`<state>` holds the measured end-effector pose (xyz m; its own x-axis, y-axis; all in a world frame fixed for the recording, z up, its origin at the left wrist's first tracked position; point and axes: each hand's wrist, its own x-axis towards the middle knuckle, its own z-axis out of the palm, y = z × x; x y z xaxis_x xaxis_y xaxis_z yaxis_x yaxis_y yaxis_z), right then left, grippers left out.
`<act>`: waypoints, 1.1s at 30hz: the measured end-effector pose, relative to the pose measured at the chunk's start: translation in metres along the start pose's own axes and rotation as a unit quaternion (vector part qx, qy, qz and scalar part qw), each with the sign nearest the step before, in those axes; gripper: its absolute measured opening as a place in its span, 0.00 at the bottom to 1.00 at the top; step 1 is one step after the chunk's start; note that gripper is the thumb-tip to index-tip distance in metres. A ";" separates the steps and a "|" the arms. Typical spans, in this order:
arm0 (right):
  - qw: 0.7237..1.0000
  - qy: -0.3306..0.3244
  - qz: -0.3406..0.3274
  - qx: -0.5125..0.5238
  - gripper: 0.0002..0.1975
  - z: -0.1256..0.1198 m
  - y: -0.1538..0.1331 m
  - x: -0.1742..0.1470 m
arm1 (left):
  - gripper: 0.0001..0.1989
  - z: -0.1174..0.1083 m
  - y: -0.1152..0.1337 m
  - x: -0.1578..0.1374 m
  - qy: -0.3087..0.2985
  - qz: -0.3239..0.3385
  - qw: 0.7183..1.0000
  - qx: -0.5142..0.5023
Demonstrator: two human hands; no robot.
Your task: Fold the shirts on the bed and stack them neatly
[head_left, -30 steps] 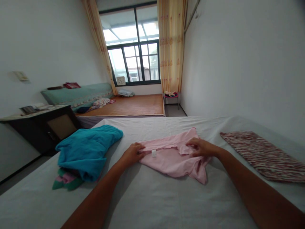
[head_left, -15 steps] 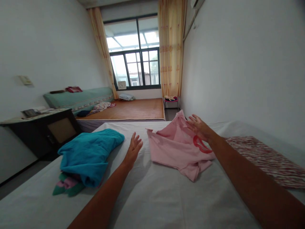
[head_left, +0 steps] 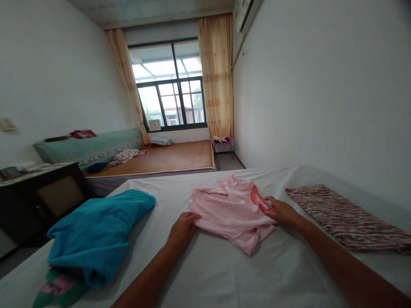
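Observation:
A pink T-shirt (head_left: 224, 209) with a red neckband lies spread on the white sheet (head_left: 205, 273), its collar toward the right. My left hand (head_left: 186, 223) has its fingers closed on the shirt's lower left corner, by the hem. At the other end, my right hand (head_left: 278, 210) pinches the shirt beside the red neckband. To the left sits a bundled blue garment (head_left: 96, 233), with a green and pink piece of cloth (head_left: 61, 285) poking out from under it. On the right lies a folded red-and-white striped cloth (head_left: 346, 218).
Beyond the sheet stands a bed with a brown mat (head_left: 180, 156) and a green-covered headboard (head_left: 96, 143). A dark cabinet (head_left: 54, 192) is at the left. A small stool (head_left: 222, 143) stands by the curtain (head_left: 218, 81), and a white wall (head_left: 314, 94) runs along the right.
The raised part of the pink T-shirt has come down flat. Both hands, open and above the sheet before, have lowered and taken hold of the shirt's two ends. The view has tilted up.

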<state>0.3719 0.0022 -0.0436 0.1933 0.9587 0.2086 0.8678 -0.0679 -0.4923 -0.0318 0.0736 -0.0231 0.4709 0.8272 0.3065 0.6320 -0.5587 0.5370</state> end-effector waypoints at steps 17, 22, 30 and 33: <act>0.897 -0.382 0.050 0.217 0.19 -0.065 0.020 -0.021 | 0.13 -0.101 0.057 -0.039 -0.342 0.095 0.933 -0.063; 0.973 -0.215 0.031 0.078 0.23 -0.053 0.022 -0.003 | 0.18 -0.069 0.027 -0.027 -0.189 0.035 0.981 0.027; 0.991 -0.026 -0.126 0.046 0.15 -0.013 -0.014 0.000 | 0.25 -0.030 -0.035 -0.016 -0.094 -0.075 0.963 0.239; 0.992 -0.034 -0.117 0.028 0.14 -0.003 -0.010 0.003 | 0.25 -0.024 -0.046 -0.015 -0.072 -0.061 0.968 0.233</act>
<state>0.3648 0.0050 -0.0359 -0.0436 0.9627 0.2670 0.8585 0.1728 -0.4828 -0.0824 0.0888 -0.0339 0.4357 0.8904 0.1320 0.8811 -0.4518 0.1397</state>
